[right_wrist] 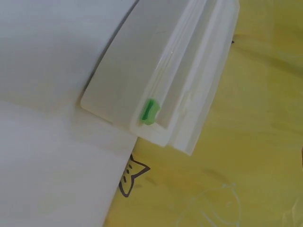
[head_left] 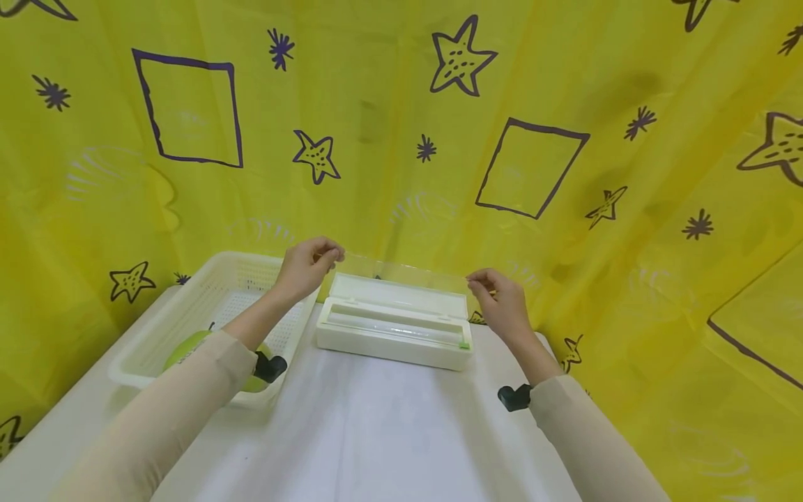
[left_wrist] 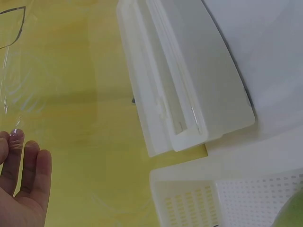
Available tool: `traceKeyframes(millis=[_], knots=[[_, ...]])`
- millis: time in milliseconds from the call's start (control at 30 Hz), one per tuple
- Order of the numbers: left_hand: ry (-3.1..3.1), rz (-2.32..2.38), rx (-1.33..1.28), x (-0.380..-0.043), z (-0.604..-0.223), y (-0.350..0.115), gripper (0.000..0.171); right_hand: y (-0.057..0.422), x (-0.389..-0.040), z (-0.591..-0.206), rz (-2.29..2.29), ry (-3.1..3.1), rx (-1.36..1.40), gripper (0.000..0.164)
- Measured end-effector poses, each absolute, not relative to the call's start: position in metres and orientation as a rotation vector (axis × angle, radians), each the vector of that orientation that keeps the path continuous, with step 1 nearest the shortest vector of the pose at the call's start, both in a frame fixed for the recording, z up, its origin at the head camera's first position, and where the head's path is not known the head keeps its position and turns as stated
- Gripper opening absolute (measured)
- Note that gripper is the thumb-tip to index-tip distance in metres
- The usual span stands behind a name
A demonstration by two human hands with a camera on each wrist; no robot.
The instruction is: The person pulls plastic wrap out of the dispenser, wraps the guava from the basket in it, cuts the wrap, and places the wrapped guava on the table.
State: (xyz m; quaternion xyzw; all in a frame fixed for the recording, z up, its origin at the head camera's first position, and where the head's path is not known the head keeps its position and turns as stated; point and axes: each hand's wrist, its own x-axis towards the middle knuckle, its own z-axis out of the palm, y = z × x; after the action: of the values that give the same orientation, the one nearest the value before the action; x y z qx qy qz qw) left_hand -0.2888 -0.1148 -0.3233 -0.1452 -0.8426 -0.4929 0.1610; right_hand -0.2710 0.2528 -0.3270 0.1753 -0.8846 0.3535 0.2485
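A thin clear sheet of cling film spans the gap between the two raised hands. My left hand pinches its left end between thumb and forefinger; in the left wrist view the film glints at the fingertips. The right end is pinched by my right hand, at about the same height. Below and between the hands stands a white cling film dispenser, its lid tipped back and a film roll visible inside. A green slide cutter sits at the right end of its front edge.
To the left, a white plastic basket holds a green round fruit with a dark stem, partly hidden by the left forearm. The dispenser stands near the far edge of a white table. A yellow patterned curtain hangs behind.
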Motion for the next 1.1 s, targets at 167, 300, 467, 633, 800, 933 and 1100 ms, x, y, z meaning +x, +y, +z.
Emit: traceKeyframes(millis=[167,300,467,633,800,933,1100], knots=[[-2.385,-1.416,-0.436,-0.287,-0.32,-0.114,0.019,0.255,-0.27,-0.325,0.966,-2.406,0.484,0.011],[-2.383,-1.401,-0.437,-0.285,-0.319,-0.114,0.019,0.255,-0.27,-0.324,0.963,-2.409,0.49,0.011],[-2.382,-1.39,-0.434,-0.283,-0.316,-0.115,0.018,0.254,-0.269,-0.321,0.978,-2.396,0.497,0.01],[-2.386,-1.393,-0.43,-0.282,-0.314,-0.116,0.018,0.252,-0.266,-0.319,0.985,-2.389,0.498,0.011],[-2.386,-1.395,-0.432,-0.281,-0.312,-0.116,0.018,0.252,-0.264,-0.316,0.986,-2.389,0.5,0.013],[-2.374,-1.407,-0.435,-0.28,-0.311,-0.117,0.019,0.251,-0.264,-0.314,0.996,-2.385,0.496,0.013],[-2.373,-1.438,-0.446,-0.278,-0.311,-0.118,0.019,0.252,-0.263,-0.313,0.999,-2.371,0.511,0.013]])
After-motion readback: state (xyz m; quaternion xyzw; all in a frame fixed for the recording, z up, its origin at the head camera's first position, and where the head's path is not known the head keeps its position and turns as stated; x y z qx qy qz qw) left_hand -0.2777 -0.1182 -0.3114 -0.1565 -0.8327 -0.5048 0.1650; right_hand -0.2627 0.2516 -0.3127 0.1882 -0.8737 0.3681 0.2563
